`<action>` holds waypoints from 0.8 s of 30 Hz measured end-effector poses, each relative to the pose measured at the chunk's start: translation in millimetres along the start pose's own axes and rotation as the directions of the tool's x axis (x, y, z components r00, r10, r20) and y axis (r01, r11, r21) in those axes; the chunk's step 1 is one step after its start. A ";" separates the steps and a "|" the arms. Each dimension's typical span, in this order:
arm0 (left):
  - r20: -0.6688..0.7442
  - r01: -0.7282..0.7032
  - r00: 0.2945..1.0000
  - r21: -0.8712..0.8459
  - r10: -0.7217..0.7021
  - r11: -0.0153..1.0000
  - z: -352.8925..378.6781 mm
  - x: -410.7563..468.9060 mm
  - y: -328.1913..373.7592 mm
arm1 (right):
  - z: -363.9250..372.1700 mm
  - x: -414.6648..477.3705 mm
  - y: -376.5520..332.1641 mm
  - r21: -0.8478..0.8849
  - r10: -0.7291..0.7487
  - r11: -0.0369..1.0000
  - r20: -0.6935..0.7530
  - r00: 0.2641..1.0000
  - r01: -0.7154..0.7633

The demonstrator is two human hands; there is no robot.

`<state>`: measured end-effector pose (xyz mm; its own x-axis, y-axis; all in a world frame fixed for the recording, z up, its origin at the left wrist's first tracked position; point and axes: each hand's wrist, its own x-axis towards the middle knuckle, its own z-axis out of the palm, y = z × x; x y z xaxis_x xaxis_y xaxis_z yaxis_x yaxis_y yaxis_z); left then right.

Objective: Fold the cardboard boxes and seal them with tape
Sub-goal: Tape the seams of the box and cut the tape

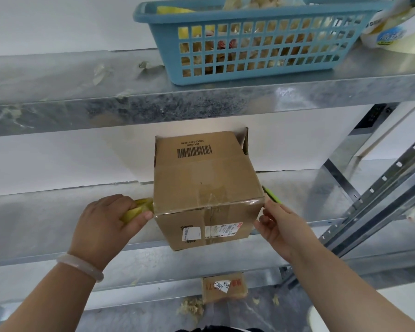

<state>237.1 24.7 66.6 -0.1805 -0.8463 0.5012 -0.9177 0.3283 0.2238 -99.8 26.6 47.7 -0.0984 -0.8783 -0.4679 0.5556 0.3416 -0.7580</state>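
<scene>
A brown cardboard box [201,188] stands on the metal shelf [58,212], with its far flaps partly up and a barcode on top. Clear tape [209,202] runs along its near top edge and over the centre seam. My left hand [110,221] grips a yellowish tape roll [139,208] against the box's left corner. My right hand [280,224] is at the box's right corner with its fingers curled. A green tool [272,195] sticks out from behind those fingers; how it is held is hidden.
A blue plastic basket [249,41] full of scraps and a large tape roll [393,32] sit on the upper shelf. Perforated shelf uprights [381,200] slant at the right. A small taped box [224,287] and tape scraps lie on the floor below.
</scene>
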 end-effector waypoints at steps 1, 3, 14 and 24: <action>0.007 0.000 1.000 0.002 0.000 1.000 0.5 -0.5 0.4 | -0.9 1.5 2.2 0.016 0.018 1.000 0.022 1.000 -0.019; 0.018 0.012 1.000 0.005 -0.012 1.000 1.3 -0.6 0.5 | 0.8 3.7 6.7 0.055 0.048 0.997 0.070 0.996 -0.052; 0.024 0.065 0.998 -0.031 -0.064 0.997 4.0 -3.3 2.2 | -2.0 13.6 23.6 -0.351 -0.193 0.933 -0.313 0.930 0.076; -0.007 0.075 0.997 -0.064 -0.076 0.995 -3.8 -5.3 -0.2 | 53.2 -19.8 1.6 -0.611 -0.432 -0.491 0.790 0.435 0.621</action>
<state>239.7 30.7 67.0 -0.1077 -0.8658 0.4886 -0.9043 0.2895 0.3138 -53.1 26.7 80.0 0.3690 -0.7940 0.4831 -0.8381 -0.5089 -0.1964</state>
